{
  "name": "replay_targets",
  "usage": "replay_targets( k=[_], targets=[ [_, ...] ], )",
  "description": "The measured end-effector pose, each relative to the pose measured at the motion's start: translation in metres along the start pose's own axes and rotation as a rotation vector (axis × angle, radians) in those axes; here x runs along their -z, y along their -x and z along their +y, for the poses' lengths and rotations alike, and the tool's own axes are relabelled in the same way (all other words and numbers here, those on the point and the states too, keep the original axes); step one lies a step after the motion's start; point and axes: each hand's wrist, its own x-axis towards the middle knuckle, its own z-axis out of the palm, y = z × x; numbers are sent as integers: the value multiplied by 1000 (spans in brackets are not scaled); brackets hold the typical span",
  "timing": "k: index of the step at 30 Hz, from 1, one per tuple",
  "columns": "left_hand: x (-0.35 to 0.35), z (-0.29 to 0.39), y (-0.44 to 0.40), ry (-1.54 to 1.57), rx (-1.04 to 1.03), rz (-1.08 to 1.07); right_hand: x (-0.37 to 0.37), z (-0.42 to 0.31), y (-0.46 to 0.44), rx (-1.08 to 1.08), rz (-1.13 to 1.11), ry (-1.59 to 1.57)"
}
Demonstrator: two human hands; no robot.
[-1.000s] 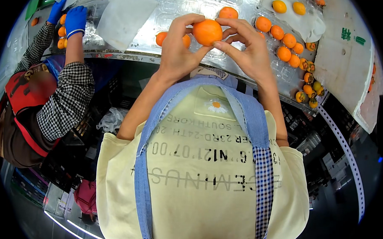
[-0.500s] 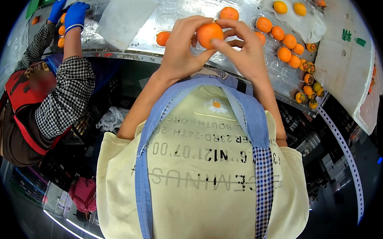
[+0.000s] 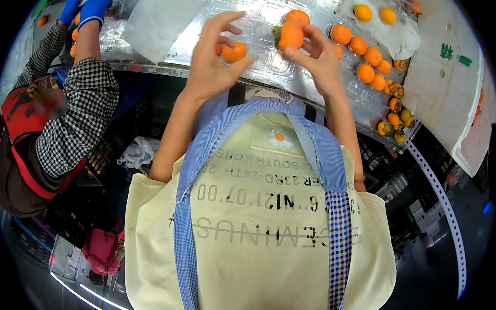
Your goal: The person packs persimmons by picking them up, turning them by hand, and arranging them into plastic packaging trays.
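Over the metal table, my right hand (image 3: pixel 323 63) grips an orange persimmon (image 3: pixel 291 35) between thumb and fingers, its green calyx turned to the left. My left hand (image 3: pixel 214 66) is apart from that fruit, its fingers spread and curved with nothing in them. Just beside its thumb and fingers another persimmon (image 3: pixel 234 52) sits in a clear plastic tray (image 3: pixel 261 45), and a further one is partly hidden behind the fingers. One more persimmon (image 3: pixel 297 17) lies behind the held one.
Rows of persimmons (image 3: pixel 365 73) lie to the right, near two yellowish fruits (image 3: pixel 363 12) on white sheeting. A white foam board (image 3: pixel 444 80) stands at the right edge. At left, a co-worker's blue-gloved hand (image 3: pixel 94 8) is by more fruit, near a white sheet (image 3: pixel 161 23).
My left hand has let go of the persimmon and moved left, opening. My right hand keeps the fruit, moved slightly right and up, and its calyx now shows.
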Motion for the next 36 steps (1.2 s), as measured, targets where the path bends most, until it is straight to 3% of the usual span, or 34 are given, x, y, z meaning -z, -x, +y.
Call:
replay_targets(
  k=[6, 9, 10, 13, 31, 36],
  targets=[
    [24, -27, 8, 123, 169, 194, 3, -5, -40, 395, 58, 641],
    [30, -31, 11, 103, 212, 218, -10, -20, -50, 432, -8, 1041],
    [31, -33, 13, 99, 217, 221, -10, -11, -57, 613, 7, 1090],
    [34, -39, 18, 86, 232, 225, -12, 3, -71, 658, -36, 1226],
    [28, -49, 7, 24, 220, 123, -12, 23, -88, 497, 33, 1332],
    [26, -47, 8, -16, 213, 112, -11, 23, -91, 564, 30, 1299]
  ],
)
